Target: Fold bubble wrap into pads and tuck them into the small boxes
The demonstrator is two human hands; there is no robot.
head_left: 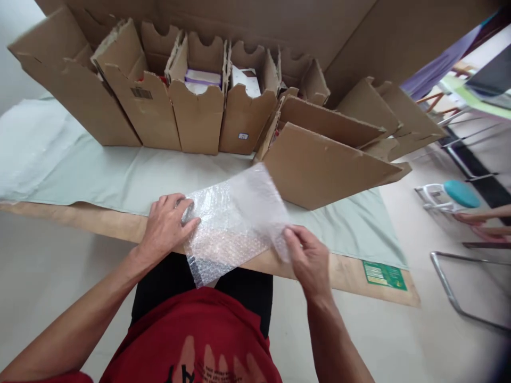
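straightening seems your step: across the tan table edge (347, 274), your right hand (310, 258) pinches the clear bubble-wrap sheet (229, 226); your left hand (165, 223) touches it, grip unclear. next likely calls for even tension, short of the brown cardboard bins (197, 119).

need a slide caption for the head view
Left hand touching and right hand pinching a clear bubble-wrap sheet, before open-topped brown cardboard bins on a pale green cloth.
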